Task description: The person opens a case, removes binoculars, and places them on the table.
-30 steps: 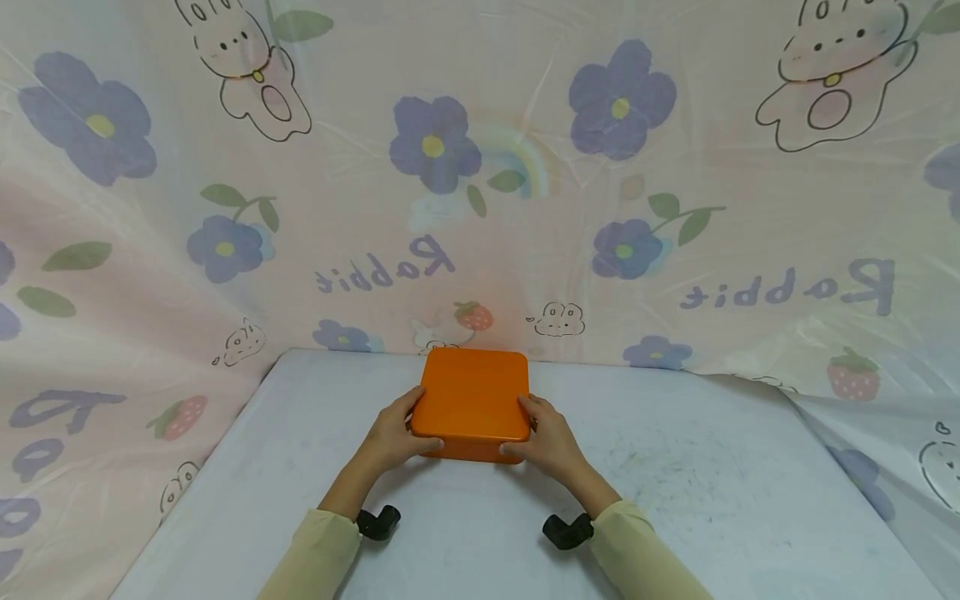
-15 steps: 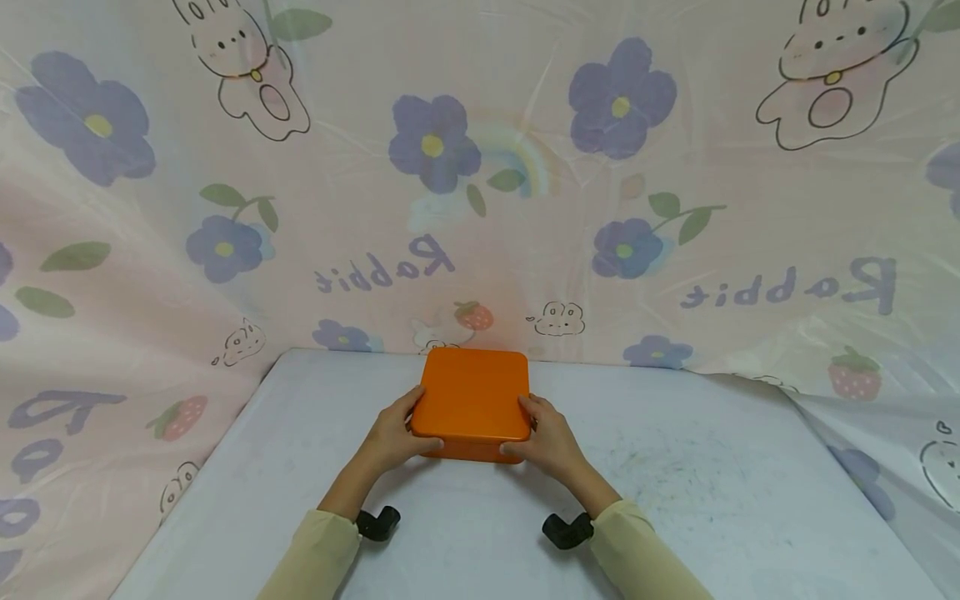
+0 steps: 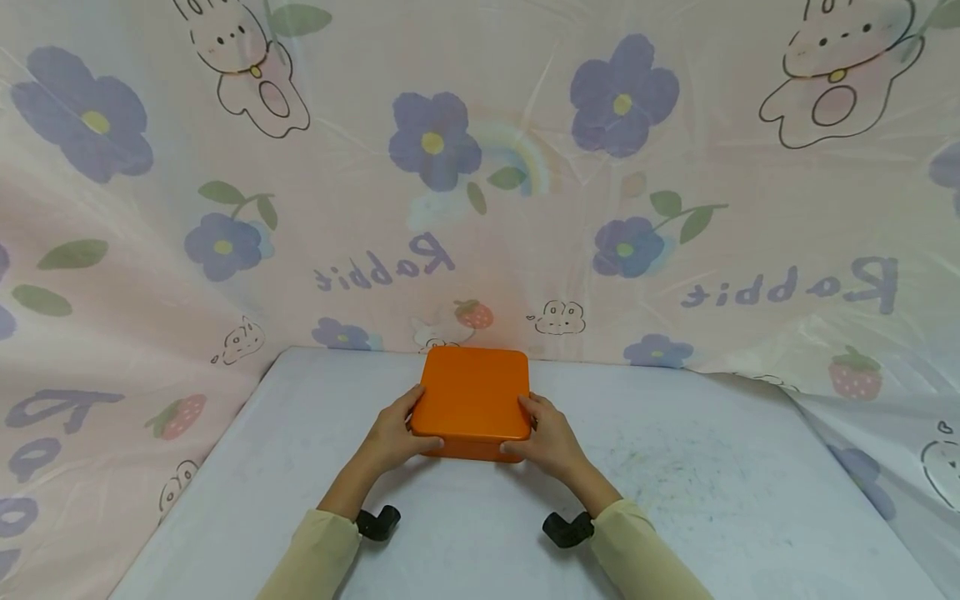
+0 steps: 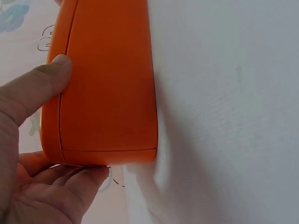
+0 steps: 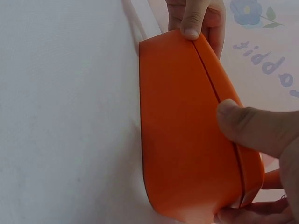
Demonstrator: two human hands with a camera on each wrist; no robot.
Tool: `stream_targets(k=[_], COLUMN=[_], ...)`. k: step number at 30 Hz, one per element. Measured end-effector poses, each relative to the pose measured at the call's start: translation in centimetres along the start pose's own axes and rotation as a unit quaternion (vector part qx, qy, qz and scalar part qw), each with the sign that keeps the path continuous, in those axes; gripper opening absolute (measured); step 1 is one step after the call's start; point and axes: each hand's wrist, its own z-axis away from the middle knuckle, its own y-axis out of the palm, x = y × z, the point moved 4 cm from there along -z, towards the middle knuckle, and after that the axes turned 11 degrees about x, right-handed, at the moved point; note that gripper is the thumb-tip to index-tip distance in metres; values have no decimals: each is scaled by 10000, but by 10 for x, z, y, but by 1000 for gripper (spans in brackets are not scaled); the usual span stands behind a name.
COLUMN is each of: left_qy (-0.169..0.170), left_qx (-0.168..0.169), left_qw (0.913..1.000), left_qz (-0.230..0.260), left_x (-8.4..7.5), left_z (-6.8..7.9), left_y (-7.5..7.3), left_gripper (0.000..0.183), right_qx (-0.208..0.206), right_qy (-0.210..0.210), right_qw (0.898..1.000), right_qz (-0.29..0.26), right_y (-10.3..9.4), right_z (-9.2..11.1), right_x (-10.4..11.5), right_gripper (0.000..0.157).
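Observation:
A square orange box (image 3: 471, 393) with rounded corners sits at the far middle of the white table, its lid on. A thin dark seam runs between lid and body on the box's near side (image 4: 110, 79) in the left wrist view. My left hand (image 3: 393, 429) holds the near left corner, thumb on the front face at the seam, fingers along the side. Opposite it, my right hand (image 3: 551, 435) grips the near right corner likewise; its thumb (image 5: 238, 119) presses by the seam in the right wrist view. What the box contains is hidden.
The white table (image 3: 675, 483) has faint dark smudges on its right part. A sheet printed with rabbits and flowers (image 3: 480, 242) hangs behind the table and along its sides. Black curved pieces (image 3: 567, 531) are at both wrists, by the pale sleeves.

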Motion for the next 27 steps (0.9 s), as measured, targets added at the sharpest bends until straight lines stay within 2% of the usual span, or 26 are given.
stream_targets(k=[27], left_qy=[13], left_qx=[5], left_qw=[9998], left_qz=[219], left_x=[3], left_z=[-2], left_y=[0], left_gripper=[101], right_qx=[-5], right_qy=[75], right_qw=[9997], right_qz=[-232], right_y=[1], right_z=[0], right_x=[-1], right_gripper=[86])
